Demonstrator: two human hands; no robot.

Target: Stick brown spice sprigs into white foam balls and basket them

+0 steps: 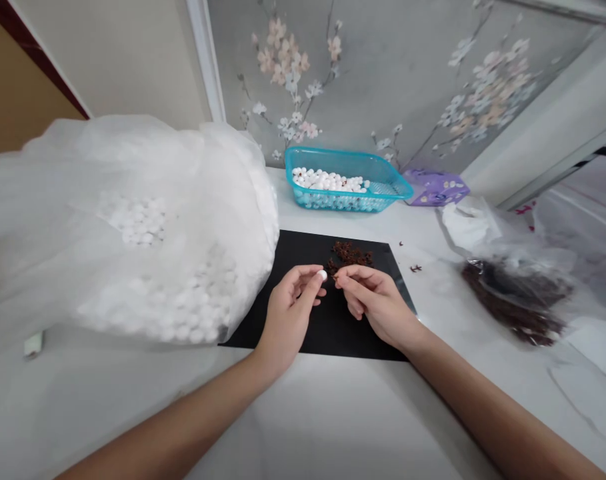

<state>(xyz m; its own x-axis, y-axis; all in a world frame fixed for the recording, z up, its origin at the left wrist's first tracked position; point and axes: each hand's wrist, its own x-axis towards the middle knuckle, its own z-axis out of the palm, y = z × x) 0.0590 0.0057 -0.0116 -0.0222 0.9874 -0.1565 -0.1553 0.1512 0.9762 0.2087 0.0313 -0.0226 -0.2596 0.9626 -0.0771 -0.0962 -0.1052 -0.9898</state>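
Observation:
My left hand (289, 312) pinches a small white ball (323, 275) between thumb and fingertips, above a black mat (327, 333). Just to its right, my right hand (377, 303) has its thumb and forefinger closed on a small brown piece (335, 276), mostly covered by the fingertips. The two hands face each other a short way apart. Behind them on the mat lies a pile of brown, star-like pieces (351, 253).
At left bulges a big translucent bag (223, 187) of white balls. A blue basket (400, 187) with more balls stands against the wall, beside a purple packet (435, 187). Stray brown pieces (415, 269) and a plastic bag of brown pieces (517, 300) lie at right.

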